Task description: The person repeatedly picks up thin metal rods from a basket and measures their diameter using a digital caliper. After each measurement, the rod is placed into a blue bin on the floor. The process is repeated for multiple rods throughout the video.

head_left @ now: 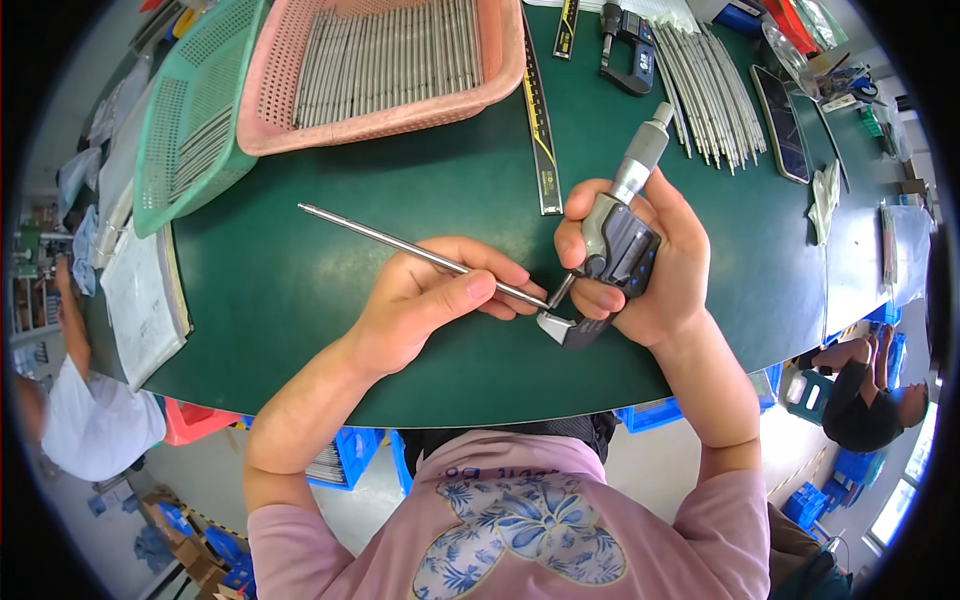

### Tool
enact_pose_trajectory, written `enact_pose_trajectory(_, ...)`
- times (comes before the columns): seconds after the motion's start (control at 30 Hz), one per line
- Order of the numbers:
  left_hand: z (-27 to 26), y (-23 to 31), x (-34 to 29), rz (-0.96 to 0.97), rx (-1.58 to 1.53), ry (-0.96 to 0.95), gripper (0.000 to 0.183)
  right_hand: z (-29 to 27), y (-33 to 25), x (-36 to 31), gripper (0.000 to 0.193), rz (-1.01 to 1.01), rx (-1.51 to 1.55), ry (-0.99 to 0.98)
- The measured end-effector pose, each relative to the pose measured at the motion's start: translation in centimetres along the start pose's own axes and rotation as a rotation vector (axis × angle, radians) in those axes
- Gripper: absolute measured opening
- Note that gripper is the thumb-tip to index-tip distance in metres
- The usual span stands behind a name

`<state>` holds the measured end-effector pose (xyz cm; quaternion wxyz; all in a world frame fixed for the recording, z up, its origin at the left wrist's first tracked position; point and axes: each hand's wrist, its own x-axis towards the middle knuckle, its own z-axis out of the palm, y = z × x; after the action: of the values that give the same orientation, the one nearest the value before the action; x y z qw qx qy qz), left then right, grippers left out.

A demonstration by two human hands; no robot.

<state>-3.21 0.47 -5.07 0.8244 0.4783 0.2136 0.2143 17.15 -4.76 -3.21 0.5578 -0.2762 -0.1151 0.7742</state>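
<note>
My left hand (425,300) pinches a thin steel rod (385,238) between thumb and fingers; it slants from upper left down to the right. The rod's right end lies at the measuring gap of a digital micrometer (625,250). Whether the jaws touch it I cannot make out. My right hand (665,270) is wrapped round the grey and black micrometer body, with the thimble pointing up and the frame's curved end low, near the left fingertips.
A pink basket (262,110) of steel rods and a green basket (150,185) stand at the back left. Loose rods (712,95), a second micrometer (630,50), a steel ruler (541,130) and a phone (782,125) lie at the back. Papers (145,300) are at left. Two people sit at the sides.
</note>
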Motion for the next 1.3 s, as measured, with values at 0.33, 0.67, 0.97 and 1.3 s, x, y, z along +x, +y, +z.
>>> enact_pose_trajectory(0.33,0.2,0.1,-0.1,-0.024,0.014,-0.015,0.029,-0.1,0.3,0.1,0.066,0.01,-0.009,-0.04)
enact_pose_trajectory(0.67,0.3,-0.1,-0.2,-0.042,0.031,0.022,0.029,0.1,0.4,-0.1,0.064,-0.062,-0.106,0.012)
enact_pose_trajectory(0.97,1.0,-0.6,0.0,-0.042,0.082,0.144,0.019,0.4,0.4,-0.2,0.066,-0.096,-0.24,0.029)
enact_pose_trajectory(1.3,0.8,0.0,-0.3,-0.044,-0.013,0.069,0.016,0.0,0.5,0.2,0.066,0.035,-0.066,0.023)
